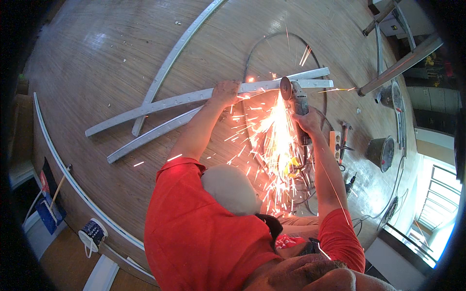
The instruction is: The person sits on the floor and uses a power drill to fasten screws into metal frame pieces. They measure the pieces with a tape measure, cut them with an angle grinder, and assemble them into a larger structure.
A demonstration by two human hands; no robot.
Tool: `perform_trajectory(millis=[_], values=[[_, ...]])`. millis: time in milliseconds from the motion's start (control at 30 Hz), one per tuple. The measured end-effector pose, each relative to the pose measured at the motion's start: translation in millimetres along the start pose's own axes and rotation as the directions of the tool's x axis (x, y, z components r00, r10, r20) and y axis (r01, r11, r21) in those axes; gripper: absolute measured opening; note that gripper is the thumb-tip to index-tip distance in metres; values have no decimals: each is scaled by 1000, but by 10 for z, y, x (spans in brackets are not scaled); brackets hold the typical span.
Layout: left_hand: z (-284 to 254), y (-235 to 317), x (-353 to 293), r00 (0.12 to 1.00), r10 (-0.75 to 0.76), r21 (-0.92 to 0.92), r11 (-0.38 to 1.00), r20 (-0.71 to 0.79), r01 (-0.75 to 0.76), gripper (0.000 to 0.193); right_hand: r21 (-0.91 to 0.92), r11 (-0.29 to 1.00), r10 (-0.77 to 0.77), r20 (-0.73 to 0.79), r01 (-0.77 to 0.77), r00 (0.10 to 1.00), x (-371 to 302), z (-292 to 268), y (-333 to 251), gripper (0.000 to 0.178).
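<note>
My left hand (226, 92) presses down on a long grey metal channel (170, 102) that lies across the wooden floor. My right hand (307, 121) grips an angle grinder (296, 99) by its body. The grinder's disc meets the channel near its right end, and a bright shower of sparks (274, 140) flies back toward me. Two more metal channels (160, 128) lie crossed under and beside the first one. My red-sleeved arms reach forward from the lower edge.
A thin wire hoop (252, 53) and cables lie on the floor beyond the channels. A power strip (334, 143) and a hammer (344, 133) sit at the right, with two buckets (381, 153) and a metal frame (403, 60) farther right. A white strip (63, 169) runs along the left.
</note>
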State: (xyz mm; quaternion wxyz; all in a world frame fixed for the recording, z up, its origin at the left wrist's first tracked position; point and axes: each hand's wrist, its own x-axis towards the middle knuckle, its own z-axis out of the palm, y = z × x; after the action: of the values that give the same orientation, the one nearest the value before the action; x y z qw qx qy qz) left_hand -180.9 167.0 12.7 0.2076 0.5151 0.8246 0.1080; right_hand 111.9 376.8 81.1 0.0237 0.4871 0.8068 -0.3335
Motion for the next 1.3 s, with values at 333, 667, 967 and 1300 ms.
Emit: perform_trajectory(millis=[333, 667, 967, 1300], values=[[11, -24, 3, 1000, -10, -23, 1000, -3, 10, 81, -104, 994, 36, 28, -33, 999, 124, -5, -53, 66], [-12, -14, 15, 1000, 0, -57, 998, 11, 0, 80, -29, 998, 54, 87, -52, 995, 154, -52, -70, 71], [-42, 10, -7, 1000, -7, -40, 999, -24, 6, 78, 16, 1000, 10, 123, -12, 992, 198, -50, -26, 68], [-16, 7, 4, 999, -9, -70, 998, -54, 5, 68, -17, 999, 39, 80, -37, 996, 304, -9, 1, 77]])
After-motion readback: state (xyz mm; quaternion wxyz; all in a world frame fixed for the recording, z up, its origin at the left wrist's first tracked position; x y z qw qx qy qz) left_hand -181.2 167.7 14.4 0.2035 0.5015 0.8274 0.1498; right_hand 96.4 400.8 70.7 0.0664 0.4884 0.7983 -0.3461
